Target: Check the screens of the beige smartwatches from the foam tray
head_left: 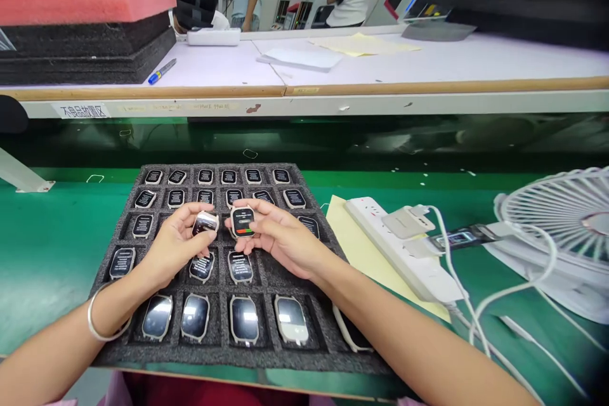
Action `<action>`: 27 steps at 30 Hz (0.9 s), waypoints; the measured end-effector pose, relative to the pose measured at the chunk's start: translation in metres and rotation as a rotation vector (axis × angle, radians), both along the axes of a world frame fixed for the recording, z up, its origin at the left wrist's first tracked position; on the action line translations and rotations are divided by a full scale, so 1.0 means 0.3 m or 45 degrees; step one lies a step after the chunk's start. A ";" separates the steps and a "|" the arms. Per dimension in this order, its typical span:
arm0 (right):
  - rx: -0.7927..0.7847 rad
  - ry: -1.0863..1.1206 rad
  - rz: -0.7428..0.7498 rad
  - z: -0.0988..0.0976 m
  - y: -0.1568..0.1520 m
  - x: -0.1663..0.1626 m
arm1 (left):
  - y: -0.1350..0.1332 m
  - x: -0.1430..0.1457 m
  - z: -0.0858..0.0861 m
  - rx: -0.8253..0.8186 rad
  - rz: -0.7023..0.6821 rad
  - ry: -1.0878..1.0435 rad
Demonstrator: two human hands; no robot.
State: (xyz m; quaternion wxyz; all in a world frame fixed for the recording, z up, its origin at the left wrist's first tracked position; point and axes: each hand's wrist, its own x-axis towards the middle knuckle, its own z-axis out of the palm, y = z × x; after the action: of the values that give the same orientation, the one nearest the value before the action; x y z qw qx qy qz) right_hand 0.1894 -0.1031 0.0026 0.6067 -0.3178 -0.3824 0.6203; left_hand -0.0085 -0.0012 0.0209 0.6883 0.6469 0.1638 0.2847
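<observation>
Pinching glinting watch (206, 222) in L hand (183, 233), lit watch (243, 222) in R hand (278, 231); prob. light, stiff, w/ slippery glass (244, 217), so take by rim (233, 223)

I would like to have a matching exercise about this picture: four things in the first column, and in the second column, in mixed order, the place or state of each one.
Column one
1. Left hand
2. Blue pen
3. Right hand
4. Power strip

Column two
A. Holds a watch with red and green on its screen
B. Lies over a yellow sheet
C. Holds a watch, with a pale bangle on the same arm
D. On the raised shelf, beside the stacked black foam

Right pairs: 1-C, 2-D, 3-A, 4-B
</observation>
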 end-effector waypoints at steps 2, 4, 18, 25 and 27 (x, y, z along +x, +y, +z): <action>-0.012 0.024 0.003 0.018 -0.017 0.015 | -0.002 0.004 0.012 -0.054 -0.044 -0.027; -0.003 -0.014 0.010 0.034 -0.049 0.039 | -0.009 0.009 0.029 -0.080 -0.094 -0.068; 0.073 -1.261 -0.297 0.026 -0.416 0.210 | -0.162 0.254 -0.014 1.179 -0.266 0.375; 0.147 -1.593 -0.257 -0.012 -0.414 0.236 | -0.191 0.247 -0.016 1.284 -0.281 0.594; 0.175 -1.683 -0.297 -0.010 -0.419 0.241 | -0.186 0.178 0.035 1.277 -0.276 0.509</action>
State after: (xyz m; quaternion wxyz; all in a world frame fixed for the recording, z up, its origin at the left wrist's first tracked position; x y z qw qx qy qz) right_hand 0.2618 -0.2287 -0.0005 0.3270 -0.6304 -0.6750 0.2002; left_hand 0.0449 -0.0571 0.0314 0.2763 0.9502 0.0682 0.1269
